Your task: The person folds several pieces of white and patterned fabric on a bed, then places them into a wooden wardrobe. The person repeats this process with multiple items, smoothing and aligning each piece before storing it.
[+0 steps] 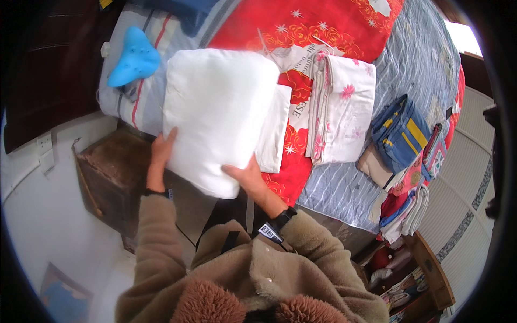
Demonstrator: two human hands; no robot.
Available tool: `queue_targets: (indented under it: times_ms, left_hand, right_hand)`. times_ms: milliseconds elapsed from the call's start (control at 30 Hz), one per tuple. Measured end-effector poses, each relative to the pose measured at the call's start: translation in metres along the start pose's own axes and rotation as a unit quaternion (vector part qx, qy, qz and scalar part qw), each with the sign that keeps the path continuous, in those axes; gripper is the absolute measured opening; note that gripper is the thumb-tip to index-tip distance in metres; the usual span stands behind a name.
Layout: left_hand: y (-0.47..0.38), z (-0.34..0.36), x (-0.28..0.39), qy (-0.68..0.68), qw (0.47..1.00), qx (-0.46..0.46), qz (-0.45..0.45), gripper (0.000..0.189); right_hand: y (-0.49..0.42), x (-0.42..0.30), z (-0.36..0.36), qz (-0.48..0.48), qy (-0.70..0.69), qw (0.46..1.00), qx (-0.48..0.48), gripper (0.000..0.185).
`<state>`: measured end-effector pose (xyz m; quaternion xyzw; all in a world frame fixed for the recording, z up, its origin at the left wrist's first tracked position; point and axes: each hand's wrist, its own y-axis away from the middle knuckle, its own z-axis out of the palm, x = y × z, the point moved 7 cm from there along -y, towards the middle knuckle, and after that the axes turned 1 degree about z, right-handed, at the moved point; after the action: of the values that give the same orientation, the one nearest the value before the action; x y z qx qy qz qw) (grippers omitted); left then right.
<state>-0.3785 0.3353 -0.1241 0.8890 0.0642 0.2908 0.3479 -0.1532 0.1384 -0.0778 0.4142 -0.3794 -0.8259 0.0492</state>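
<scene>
A plump white pillow is held in front of me between both hands, over the near side of the bed. My left hand grips its left edge, fingers hidden behind it. At its lower right corner, my right hand has the thumb on top and the fingers out of sight. Partly covered by the pillow, a flat folded white cloth lies on a red floral bedspread. To the right rests a folded white sheet with pink flowers.
A blue contoured neck pillow lies on striped bedding at left. Folded blue-and-yellow clothing tops a pile on the grey quilt. A dark wooden cabinet stands at the bed's left; an open drawer holds fabrics at lower right.
</scene>
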Motion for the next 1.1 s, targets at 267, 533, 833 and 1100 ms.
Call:
queue_targets:
  times_ms: [267, 533, 833, 1100]
  left_hand:
    - [0.044, -0.027, -0.012, 0.439, 0.888, -0.113, -0.083, 0.055]
    - [0.188, -0.045, -0.063, 0.353, 0.92, 0.061, -0.16, 0.052]
    - [0.147, 0.18, -0.02, 0.164, 0.922, -0.267, -0.225, 0.058]
    - [0.126, 0.01, 0.11, -0.081, 0.9, 0.237, 0.356, 0.039]
  right_hand:
    - [0.037, -0.125, 0.093, -0.054, 0.178, 0.979, -0.089, 0.096]
    - [0.073, -0.171, 0.059, -0.069, 0.23, 0.919, -0.311, 0.096]
    - [-0.074, -0.074, -0.183, 0.011, 0.174, 0.97, 0.171, 0.085]
    - [-0.017, -0.02, -0.188, -0.12, -0.027, 0.987, 0.101, 0.077]
